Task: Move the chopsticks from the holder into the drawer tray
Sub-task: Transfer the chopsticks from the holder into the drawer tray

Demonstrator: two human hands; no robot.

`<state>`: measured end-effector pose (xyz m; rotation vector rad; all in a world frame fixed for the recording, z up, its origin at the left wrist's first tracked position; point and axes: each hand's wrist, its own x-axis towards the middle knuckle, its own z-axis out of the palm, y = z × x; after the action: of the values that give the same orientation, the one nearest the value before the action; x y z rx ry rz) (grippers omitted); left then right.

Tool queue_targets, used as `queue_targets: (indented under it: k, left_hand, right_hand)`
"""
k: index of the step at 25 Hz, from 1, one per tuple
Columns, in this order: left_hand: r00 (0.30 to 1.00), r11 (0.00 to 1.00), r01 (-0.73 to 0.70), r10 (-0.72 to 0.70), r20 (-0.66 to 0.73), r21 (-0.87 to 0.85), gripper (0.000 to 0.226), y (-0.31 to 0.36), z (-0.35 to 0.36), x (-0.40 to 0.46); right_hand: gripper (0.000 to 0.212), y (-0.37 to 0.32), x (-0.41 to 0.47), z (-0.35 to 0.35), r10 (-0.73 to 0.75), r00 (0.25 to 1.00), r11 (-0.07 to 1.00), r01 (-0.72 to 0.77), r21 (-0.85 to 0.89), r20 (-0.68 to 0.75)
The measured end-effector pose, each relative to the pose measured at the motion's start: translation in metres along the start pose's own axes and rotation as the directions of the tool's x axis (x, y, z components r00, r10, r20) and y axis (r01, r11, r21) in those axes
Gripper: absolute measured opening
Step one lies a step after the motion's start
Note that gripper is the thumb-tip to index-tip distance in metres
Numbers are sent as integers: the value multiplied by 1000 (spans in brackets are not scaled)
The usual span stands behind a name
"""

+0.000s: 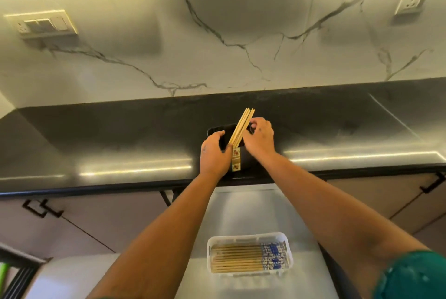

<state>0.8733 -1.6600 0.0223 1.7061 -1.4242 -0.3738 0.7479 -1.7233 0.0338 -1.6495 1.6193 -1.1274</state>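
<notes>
Lifting a bundle of chopsticks (242,127) out of the black holder (223,133) is the step you are in: the sticks are partly drawn up, their far ends fanned above the holder's rim, their printed near ends low against its front. Your hands are close together, one each side of the bundle. Your left hand (213,151) curls round the holder's left rim and steadies it on the dark tabletop (108,134); your right hand (259,138) pinches the bundle from the right, near its upper half.

Next, I judge, you need to draw the bundle fully clear, keep the sticks parallel so none slips out, then bring them back toward you and down to the white drawer tray (288,260), well apart from the holder in the open drawer (241,209) below the tabletop edge.

The held sticks are pale wood, slim and straight, with small picture labels at one end. Those already in the tray lie lengthwise, left to right, with blue patterned ends at the right.
</notes>
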Motion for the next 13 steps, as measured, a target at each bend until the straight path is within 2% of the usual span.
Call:
queue_targets:
  k: [2, 4, 6, 8, 10, 13]
  left_hand:
    - [996, 993, -51, 42, 83, 110, 49, 2, 2, 14]
    - [989, 984, -83, 62, 135, 156, 49, -1, 7, 22]
    - [987, 987, -72, 48, 156, 146, 48, -6, 18, 26]
    - [985, 987, -61, 36, 169, 145, 43, -12, 30, 27]
    - [982, 984, -67, 36, 185, 162, 38, -18, 37, 26]
    - [982, 980, -79, 46, 184, 181, 33, -25, 40, 24]
  right_hand:
    - [58, 0, 37, -2, 299, 949, 954, -294, -63, 97]
    - [71, 3, 60, -3, 456, 861, 889, -454, -63, 224]
    - [62, 8, 79, 3, 468, 825, 866, -499, 18, 317]
    - [45, 11, 92, 13, 448, 824, 856, -507, 98, 347]
    - [37, 12, 99, 19, 444, 834, 853, -505, 128, 328]
    - [35, 12, 104, 22, 427, 859, 882, -465, 79, 283]
